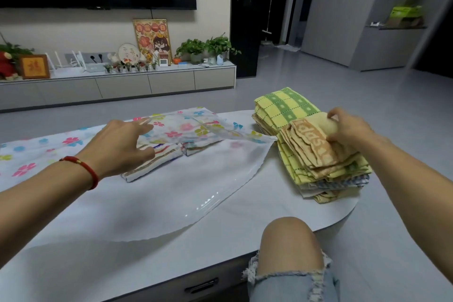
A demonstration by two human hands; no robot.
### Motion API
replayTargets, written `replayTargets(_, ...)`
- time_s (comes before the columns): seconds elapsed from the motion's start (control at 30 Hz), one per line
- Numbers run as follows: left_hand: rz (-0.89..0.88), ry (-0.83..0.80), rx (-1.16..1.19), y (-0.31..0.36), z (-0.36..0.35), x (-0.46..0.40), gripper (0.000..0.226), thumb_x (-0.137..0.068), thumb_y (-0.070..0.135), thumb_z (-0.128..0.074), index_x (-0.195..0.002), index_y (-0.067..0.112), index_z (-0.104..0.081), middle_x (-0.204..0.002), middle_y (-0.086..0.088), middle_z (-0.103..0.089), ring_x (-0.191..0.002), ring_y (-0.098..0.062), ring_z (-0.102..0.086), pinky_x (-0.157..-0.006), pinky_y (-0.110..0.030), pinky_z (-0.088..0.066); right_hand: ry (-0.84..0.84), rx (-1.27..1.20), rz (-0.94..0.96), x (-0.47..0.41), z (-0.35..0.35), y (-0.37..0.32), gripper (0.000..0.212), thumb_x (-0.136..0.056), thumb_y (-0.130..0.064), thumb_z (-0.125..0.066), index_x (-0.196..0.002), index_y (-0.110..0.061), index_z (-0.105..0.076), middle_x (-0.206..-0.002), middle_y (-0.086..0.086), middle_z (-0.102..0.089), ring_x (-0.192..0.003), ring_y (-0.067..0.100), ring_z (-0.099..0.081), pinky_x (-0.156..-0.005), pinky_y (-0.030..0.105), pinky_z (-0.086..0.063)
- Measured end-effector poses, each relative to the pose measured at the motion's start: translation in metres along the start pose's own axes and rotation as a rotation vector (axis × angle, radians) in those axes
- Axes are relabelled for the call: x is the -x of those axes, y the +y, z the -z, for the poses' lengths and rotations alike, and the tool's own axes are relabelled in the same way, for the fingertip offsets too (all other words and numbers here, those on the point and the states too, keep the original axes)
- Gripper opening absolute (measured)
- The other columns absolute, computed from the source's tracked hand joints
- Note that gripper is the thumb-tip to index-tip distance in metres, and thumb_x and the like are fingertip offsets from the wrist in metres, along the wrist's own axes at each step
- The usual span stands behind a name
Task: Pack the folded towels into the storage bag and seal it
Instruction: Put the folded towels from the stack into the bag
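A clear storage bag (186, 186) with a flower print lies flat across the white table, its mouth facing right. A striped folded towel (157, 157) sits inside it. My left hand (122, 144) lifts the bag's upper flap, fingers spread at the opening. On the right stands a stack of folded towels (318, 164), yellow-green checked ones below. My right hand (348, 127) grips the top tan towel (311, 142) with orange lettering at its far edge.
The table (245, 235) has a rounded right end and a drawer handle at its front. My bare knee (289, 250) is at the front edge. Grey floor lies beyond, with a TV cabinet (122, 83) against the far wall.
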State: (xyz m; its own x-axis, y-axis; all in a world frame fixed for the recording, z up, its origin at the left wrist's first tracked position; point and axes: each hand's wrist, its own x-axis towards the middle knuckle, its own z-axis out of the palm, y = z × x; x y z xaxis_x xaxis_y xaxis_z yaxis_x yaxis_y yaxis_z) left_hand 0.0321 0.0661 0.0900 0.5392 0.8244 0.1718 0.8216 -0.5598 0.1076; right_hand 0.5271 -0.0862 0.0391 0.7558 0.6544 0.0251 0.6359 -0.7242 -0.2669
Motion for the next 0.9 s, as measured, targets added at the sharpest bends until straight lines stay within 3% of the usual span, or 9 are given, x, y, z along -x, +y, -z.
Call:
replayTargets(0.1,-0.007,-0.016,0.008,-0.001,0.002,0.004,0.062,-0.085,0.035,-0.065,-0.143,0.016,-0.051,-0.122,-0.015,-0.069,-0.087,-0.024,-0.059,-0.085,-0.04,-0.053,-0.196,-0.191,0.085,0.021,0.031,-0.019,0.052,-0.087,-0.019,-0.079,-0.129,-0.037,-0.056,-0.128,0.014,-0.059,-0.097,0.034,-0.063,-0.075,0.044,-0.058)
replayTargets(0.17,-0.014,-0.019,0.006,-0.001,0.002,0.007,0.063,-0.087,0.036,-0.064,-0.144,0.016,-0.048,-0.131,-0.014,-0.064,-0.094,-0.024,-0.057,-0.09,-0.042,-0.052,-0.312,-0.345,0.139,0.047,0.056,-0.04,0.033,-0.089,-0.019,-0.073,-0.112,-0.043,-0.07,-0.116,0.009,-0.064,-0.078,0.031,-0.074,-0.056,0.038,-0.061)
replayTargets(0.27,-0.035,-0.008,0.008,-0.002,0.002,0.01,0.063,-0.088,0.037,-0.062,-0.146,0.015,-0.046,-0.143,-0.012,-0.055,-0.116,-0.032,-0.056,-0.096,-0.044,-0.05,-0.387,-0.297,0.384,0.101,0.08,-0.089,0.035,-0.084,-0.022,-0.071,-0.105,-0.049,-0.077,-0.1,-0.01,-0.073,-0.059,0.009,-0.074,-0.046,0.022,-0.054)
replayTargets(0.4,-0.036,-0.03,-0.049,-0.005,0.004,0.011,0.06,-0.088,0.04,-0.058,-0.143,0.018,-0.048,-0.148,-0.007,-0.05,-0.121,-0.036,-0.051,-0.095,-0.048,-0.052,-0.604,-0.201,0.651,0.159,0.037,-0.18,0.04,-0.076,-0.029,-0.065,-0.107,-0.051,-0.078,-0.116,-0.019,-0.073,-0.097,0.007,-0.071,-0.083,0.024,-0.059)
replayTargets(0.47,-0.023,-0.066,-0.097,-0.009,0.005,0.014,0.056,-0.087,0.04,-0.056,-0.138,0.019,-0.05,-0.15,-0.006,-0.045,-0.123,-0.038,-0.048,-0.095,-0.05,-0.051,-0.674,-0.319,0.621,0.171,-0.003,-0.227,0.043,-0.084,-0.019,-0.066,-0.119,-0.041,-0.077,-0.124,-0.011,-0.07,-0.102,0.012,-0.068,-0.083,0.022,-0.059)
replayTargets(0.57,-0.016,-0.068,-0.102,-0.022,0.001,0.032,0.046,-0.087,0.041,-0.057,-0.129,0.025,-0.056,-0.138,-0.008,-0.05,-0.117,-0.037,-0.051,-0.091,-0.048,-0.051,-0.679,-0.582,0.493,0.181,-0.037,-0.282,0.059,-0.087,-0.008,-0.064,-0.143,-0.026,-0.062,-0.114,-0.005,-0.067,-0.079,0.006,-0.066,-0.054,0.012,-0.055)
replayTargets(0.63,0.003,-0.075,-0.084,-0.039,-0.009,0.057,0.046,-0.086,0.04,-0.056,-0.131,0.035,-0.053,-0.136,-0.002,-0.051,-0.114,-0.034,-0.052,-0.086,-0.046,-0.052,-0.659,-0.712,0.434,0.182,-0.039,-0.302,0.065,-0.085,-0.006,-0.063,-0.147,-0.024,-0.056,-0.114,0.001,-0.069,-0.07,0.013,-0.067,-0.048,0.016,-0.052)
replayTargets(0.77,0.084,-0.16,-0.178,-0.083,-0.029,0.112,0.062,-0.09,0.041,-0.051,-0.149,0.035,-0.034,-0.157,0.007,-0.034,-0.126,-0.027,-0.049,-0.091,-0.041,-0.05,-0.618,-0.804,0.38,0.18,-0.036,-0.316,0.056,-0.08,-0.004,-0.062,-0.133,-0.022,-0.067,-0.097,0.005,-0.074,-0.061,0.017,-0.067,-0.05,0.021,-0.052)
replayTargets(0.9,0.078,-0.059,-0.014,-0.107,-0.014,0.12,0.073,-0.091,0.033,-0.053,-0.156,0.026,-0.021,-0.164,0.01,-0.017,-0.141,-0.018,-0.038,-0.104,-0.036,-0.044,-0.748,-0.927,0.282,0.203,-0.068,-0.335,0.051,-0.086,0.001,-0.056,-0.128,-0.025,-0.068,-0.097,0.007,-0.071,-0.068,0.018,-0.065,-0.062,0.027,-0.055)
